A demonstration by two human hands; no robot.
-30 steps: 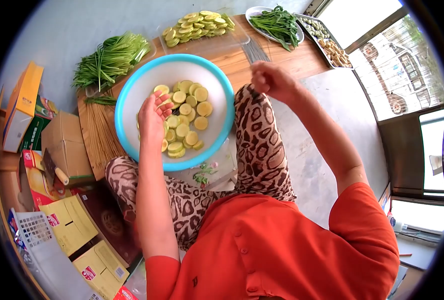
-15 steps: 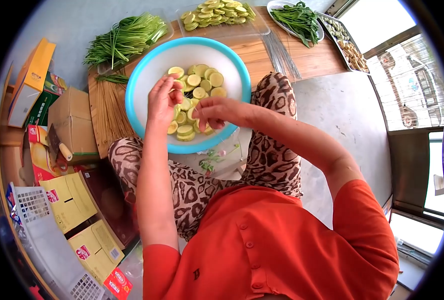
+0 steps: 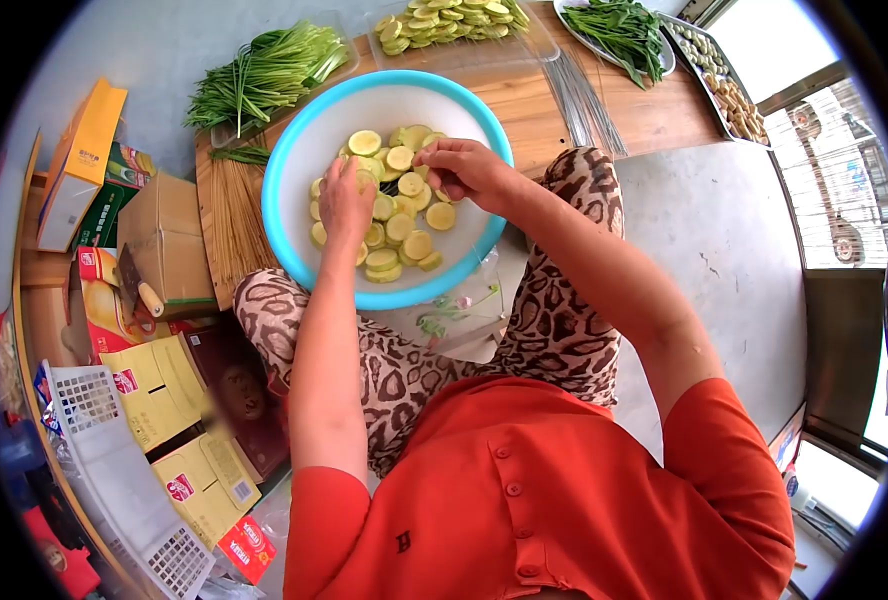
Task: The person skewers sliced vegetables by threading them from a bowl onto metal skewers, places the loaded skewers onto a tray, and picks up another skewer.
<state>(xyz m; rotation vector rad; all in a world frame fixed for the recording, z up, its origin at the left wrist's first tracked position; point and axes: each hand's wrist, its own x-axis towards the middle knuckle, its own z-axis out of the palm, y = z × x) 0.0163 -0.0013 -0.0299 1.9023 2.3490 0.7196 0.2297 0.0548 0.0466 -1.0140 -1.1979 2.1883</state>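
Bare hands work above a blue-rimmed basin [image 3: 394, 298] of pale green vegetable slices [image 3: 399, 225], the left hand [image 3: 347, 205] half curled with its fingertips beside a slice, the right hand [image 3: 472, 172] loosely bent, thumb brought in near the fingers. Whether either has hold of a slice or anything slender cannot be told. The two stand apart, facing each other over the round pieces, which lie loose and overlapping in the basin. The step in hand appears to be close fingertip handling of single slices; the next move would call for a light pinch on one piece's edge and a steady opposing hand, since flat, moist-looking rounds could slip or split. Beyond the rim, thin wooden sticks [image 3: 232, 225] lie on the wooden tabletop [image 3: 654, 115] to the left and metal rods [image 3: 586, 105] to the right. Farther back sit long-stemmed greens [image 3: 269, 75], a heap of more slices [image 3: 449, 25] in a clear tray, leafy greens [image 3: 619, 38] on a plate, and a metal tray [image 3: 721, 112] of small pieces. A cardboard box [image 3: 169, 240] stands at left.
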